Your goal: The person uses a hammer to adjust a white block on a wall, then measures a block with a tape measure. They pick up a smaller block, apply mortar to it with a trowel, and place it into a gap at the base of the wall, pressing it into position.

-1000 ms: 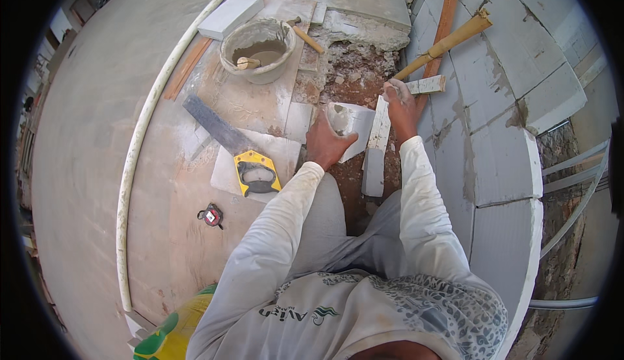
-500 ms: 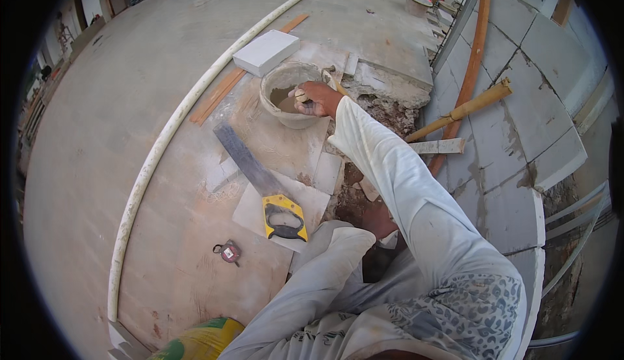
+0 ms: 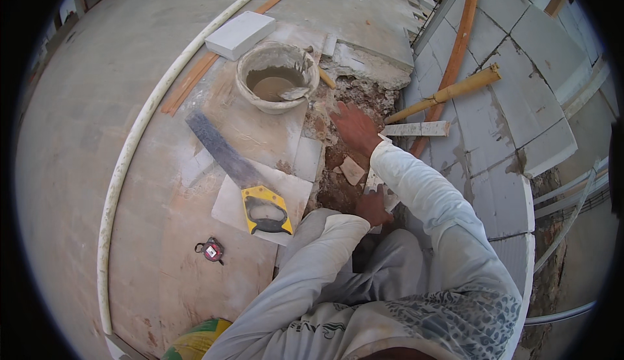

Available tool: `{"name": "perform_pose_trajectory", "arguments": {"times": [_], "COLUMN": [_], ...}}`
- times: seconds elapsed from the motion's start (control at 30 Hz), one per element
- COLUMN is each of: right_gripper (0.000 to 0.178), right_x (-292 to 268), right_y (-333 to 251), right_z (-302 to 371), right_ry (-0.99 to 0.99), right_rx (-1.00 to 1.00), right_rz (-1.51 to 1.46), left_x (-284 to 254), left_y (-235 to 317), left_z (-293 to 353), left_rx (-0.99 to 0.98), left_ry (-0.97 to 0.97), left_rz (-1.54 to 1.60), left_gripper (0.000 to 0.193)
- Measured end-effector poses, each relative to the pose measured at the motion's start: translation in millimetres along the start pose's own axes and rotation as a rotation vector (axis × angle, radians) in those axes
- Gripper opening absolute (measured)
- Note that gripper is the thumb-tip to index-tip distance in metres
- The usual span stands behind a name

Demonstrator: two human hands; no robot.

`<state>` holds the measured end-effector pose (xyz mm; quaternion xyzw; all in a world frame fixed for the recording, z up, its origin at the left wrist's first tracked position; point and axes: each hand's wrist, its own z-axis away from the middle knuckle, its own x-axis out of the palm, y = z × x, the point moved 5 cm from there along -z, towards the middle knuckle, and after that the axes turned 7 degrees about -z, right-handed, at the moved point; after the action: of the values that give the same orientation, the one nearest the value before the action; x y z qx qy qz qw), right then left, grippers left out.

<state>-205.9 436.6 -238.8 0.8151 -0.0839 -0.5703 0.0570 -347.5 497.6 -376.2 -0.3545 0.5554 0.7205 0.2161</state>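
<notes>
My right hand [image 3: 356, 128] reaches over the broken, rubble-filled trench [image 3: 335, 158], its fingers stretched out and nothing visible in them. Closer to my body, my left hand [image 3: 374, 208] is bent down against a pale speckled strip [image 3: 373, 180]; what its fingers close on is mostly hidden. Between the hands and the slab edge lies a loose pale chunk [image 3: 352, 170]. Left of my right hand stands a mortar-crusted bucket [image 3: 246, 90] of wet grey mortar [image 3: 270, 87], with a grey trowel-like tool [image 3: 294, 93] resting inside.
A yellow-handled handsaw [image 3: 266, 210] lies on a white board, with a tape measure [image 3: 211, 249] nearby. A white block [image 3: 239, 35], wooden strips [image 3: 188, 93] and a long pale pipe [image 3: 133, 145] lie beyond. On the right, a bamboo pole [image 3: 448, 93] leans by the block wall [image 3: 500, 132].
My right hand has left the bucket and the tool, moving right and nearer over the trench. The tool now rests in the mortar. The whole view has shifted slightly.
</notes>
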Motion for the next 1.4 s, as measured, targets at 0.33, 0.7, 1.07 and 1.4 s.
{"name": "perform_pose_trajectory", "arguments": {"times": [0.33, 0.7, 1.07, 1.4], "right_gripper": [0.046, 0.032, 0.035, 0.043], "right_x": [-76.9, -4.7, -49.3, -37.5], "right_y": [8.5, 5.0, 43.5, 42.8], "right_z": [55.7, -13.0, 128.9, 389.3], "right_ry": [-0.082, 0.14, 0.302, 0.346], "right_rx": [0.075, 1.055, 1.198, 1.347], "right_rz": [0.006, -2.153, -1.867, -1.435], "left_x": [9.5, 12.8, 12.7, 8.8], "left_y": [-5.2, -14.4, -9.6, 17.3], "left_z": [-7.3, -11.6, -10.1, -42.4], "left_rx": [-0.025, 0.129, -0.058, 0.073], "left_ry": [0.056, 0.373, 0.039, -0.079], "left_rz": [0.031, 0.117, -0.029, -0.1], "left_gripper": [0.111, 0.082, 0.09, 0.096]}}
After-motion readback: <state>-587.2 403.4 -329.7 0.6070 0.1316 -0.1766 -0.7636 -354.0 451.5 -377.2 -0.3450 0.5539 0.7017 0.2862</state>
